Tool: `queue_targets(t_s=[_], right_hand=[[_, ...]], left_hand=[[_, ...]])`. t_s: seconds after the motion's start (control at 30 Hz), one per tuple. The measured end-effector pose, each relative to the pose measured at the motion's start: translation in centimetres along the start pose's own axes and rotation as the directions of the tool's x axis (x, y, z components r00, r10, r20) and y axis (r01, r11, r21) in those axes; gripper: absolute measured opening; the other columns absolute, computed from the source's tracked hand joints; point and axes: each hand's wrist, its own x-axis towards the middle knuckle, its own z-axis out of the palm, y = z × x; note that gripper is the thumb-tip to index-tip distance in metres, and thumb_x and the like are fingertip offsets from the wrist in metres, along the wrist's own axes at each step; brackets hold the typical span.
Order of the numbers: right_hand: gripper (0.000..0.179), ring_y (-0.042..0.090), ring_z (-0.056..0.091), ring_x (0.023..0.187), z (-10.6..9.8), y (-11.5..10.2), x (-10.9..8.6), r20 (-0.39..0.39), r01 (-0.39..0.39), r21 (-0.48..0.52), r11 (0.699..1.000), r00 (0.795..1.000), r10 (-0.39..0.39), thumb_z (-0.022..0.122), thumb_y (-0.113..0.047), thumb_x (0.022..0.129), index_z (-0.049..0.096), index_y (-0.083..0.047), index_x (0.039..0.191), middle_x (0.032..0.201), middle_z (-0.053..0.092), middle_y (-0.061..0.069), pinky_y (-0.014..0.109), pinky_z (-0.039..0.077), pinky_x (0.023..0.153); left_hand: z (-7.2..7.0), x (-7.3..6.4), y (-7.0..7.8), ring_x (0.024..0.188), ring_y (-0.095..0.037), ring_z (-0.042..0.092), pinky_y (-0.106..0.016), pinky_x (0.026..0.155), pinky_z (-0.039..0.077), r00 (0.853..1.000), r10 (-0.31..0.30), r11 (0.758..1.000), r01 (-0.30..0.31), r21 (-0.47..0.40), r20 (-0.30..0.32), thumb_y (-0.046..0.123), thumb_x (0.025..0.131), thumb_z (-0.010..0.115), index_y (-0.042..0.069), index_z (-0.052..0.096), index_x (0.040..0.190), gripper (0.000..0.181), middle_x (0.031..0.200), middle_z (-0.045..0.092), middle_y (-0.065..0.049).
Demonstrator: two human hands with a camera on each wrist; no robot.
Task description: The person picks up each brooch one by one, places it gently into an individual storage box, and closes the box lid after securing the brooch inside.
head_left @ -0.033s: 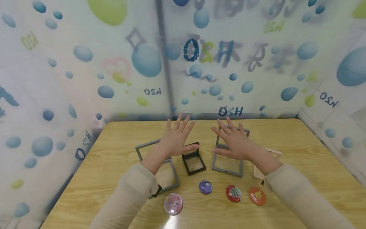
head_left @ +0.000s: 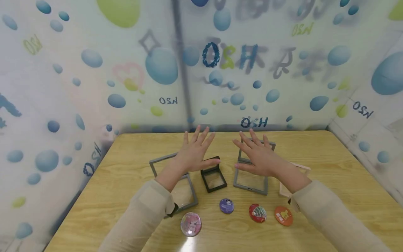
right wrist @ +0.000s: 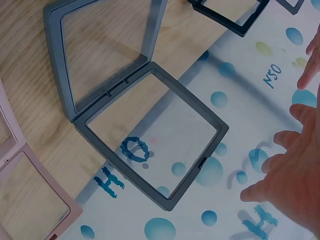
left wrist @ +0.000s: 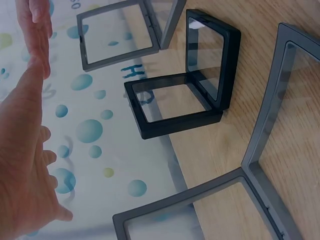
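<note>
Both hands hang in the air over the table, fingers spread and holding nothing. My left hand (head_left: 193, 154) is above and between a large grey display case (head_left: 192, 190) and a small black one (head_left: 214, 180); its forearm hides part of the grey case. Over a second grey display case (head_left: 252, 180) hovers my right hand (head_left: 259, 157), hiding part of its raised lid. A pale pink display case (head_left: 284, 190) lies partly behind the right forearm. In the wrist views the black case (left wrist: 210, 117) and right grey case (right wrist: 220, 127) stand unfolded, with clear film panes.
Along the table's near side lie several round badges: a pink one (head_left: 191, 224), a purple one (head_left: 226, 206), a red one with a tree (head_left: 257, 213) and an orange one (head_left: 283, 216). A patterned backdrop (head_left: 151, 119) rises behind the wooden table (head_left: 104, 196).
</note>
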Motion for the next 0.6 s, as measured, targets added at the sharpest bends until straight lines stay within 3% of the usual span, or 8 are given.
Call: queue_targets(t_s=[0.3, 0.6], right_hand=[[0.074, 0.035, -0.010, 0.134, 0.4, 0.2, -0.8, 0.003, -0.012, 0.043, 0.999, 1.000, 0.012, 0.050, -0.053, 0.085, 0.021, -0.020, 0.144, 0.150, 0.006, 0.013, 0.066, -0.003, 0.097], [0.073, 0.036, -0.011, 0.134, 0.5, -0.3, -0.9, -0.003, 0.014, 0.050, 0.999, 1.000, -0.013, 0.049, -0.052, 0.086, 0.021, -0.018, 0.144, 0.150, 0.006, 0.013, 0.066, -0.003, 0.097]], left_hand=[[-0.4, -0.6, 0.7, 0.134, -0.029, -0.015, -0.057, 0.103, -0.001, 1.000, 0.029, 1.000, -0.029, 0.001, -0.003, 0.067, 0.082, 0.037, 0.018, 0.002, 0.145, 0.087, 0.150, -0.004, -0.008], [-0.6, -1.5, 0.8, 0.134, -0.030, -0.013, -0.053, 0.106, 0.006, 0.999, 0.049, 0.999, -0.050, -0.019, -0.019, 0.064, 0.083, 0.039, 0.015, 0.006, 0.145, 0.086, 0.150, 0.000, -0.010]])
